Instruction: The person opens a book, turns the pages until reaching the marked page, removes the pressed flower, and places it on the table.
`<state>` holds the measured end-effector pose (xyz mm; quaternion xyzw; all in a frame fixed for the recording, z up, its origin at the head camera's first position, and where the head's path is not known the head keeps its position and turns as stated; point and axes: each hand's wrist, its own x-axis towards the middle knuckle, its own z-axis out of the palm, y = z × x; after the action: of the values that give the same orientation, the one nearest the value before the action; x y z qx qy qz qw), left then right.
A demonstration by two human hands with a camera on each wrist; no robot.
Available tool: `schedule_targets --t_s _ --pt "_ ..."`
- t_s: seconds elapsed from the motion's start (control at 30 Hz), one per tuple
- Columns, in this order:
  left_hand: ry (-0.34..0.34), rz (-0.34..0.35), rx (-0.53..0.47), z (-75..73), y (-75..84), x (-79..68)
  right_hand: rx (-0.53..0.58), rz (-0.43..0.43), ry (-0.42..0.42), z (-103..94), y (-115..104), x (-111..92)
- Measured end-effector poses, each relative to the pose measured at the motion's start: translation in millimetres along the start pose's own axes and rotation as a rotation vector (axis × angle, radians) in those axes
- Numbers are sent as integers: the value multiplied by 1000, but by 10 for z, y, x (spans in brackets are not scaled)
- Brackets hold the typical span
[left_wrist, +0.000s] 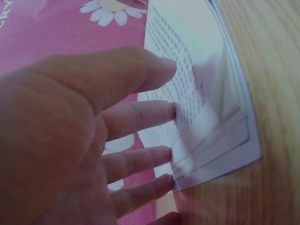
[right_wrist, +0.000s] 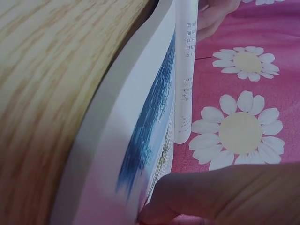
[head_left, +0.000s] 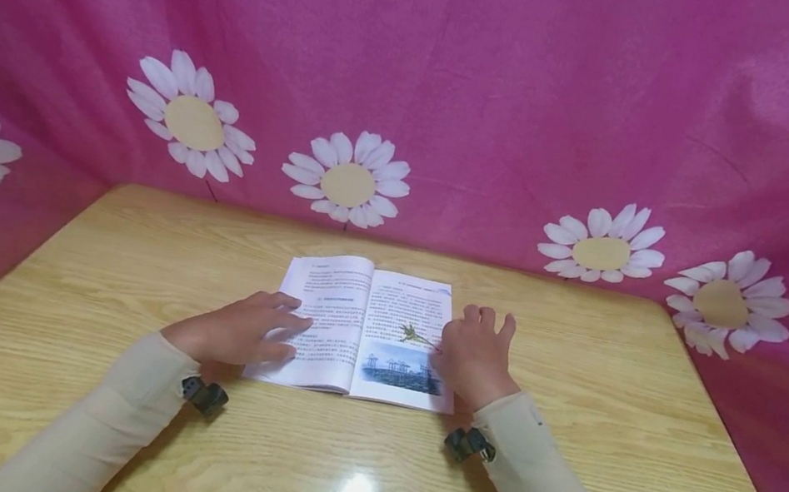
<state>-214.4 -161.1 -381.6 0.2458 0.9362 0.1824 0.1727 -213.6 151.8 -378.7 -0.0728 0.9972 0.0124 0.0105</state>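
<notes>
An open book (head_left: pixel 341 272) lies on the table, with printed text on both pages and a blue picture (head_left: pixel 396 368) low on the right one. On that right page is a small green leafy sprig (head_left: pixel 410 333), its thin stem running to my right hand (head_left: pixel 477 357). The thumb and forefinger pinch the stem end near the page's outer edge, while the other fingers stick up. My left hand (head_left: pixel 238 332) is spread over the outer part of the left page, fingers apart. Its fingertips (left_wrist: pixel 165 111) are close to the paper in the left wrist view.
The wooden table (head_left: pixel 574 372) extends around the book on all sides. A pink cloth (head_left: pixel 475 106) with large white daisies hangs behind and beside it. Each sleeved wrist carries a small black camera, one of them the left camera (head_left: pixel 205 396).
</notes>
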Motion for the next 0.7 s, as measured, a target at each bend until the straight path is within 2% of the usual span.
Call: schedule_targets --t_s 0.3,0.7 --pt "-2 -5 4 -9 3 11 34 18 -28 -43 46 -14" --pt "-6 -14 -2 -8 18 -2 5 9 -45 -78 59 -44"
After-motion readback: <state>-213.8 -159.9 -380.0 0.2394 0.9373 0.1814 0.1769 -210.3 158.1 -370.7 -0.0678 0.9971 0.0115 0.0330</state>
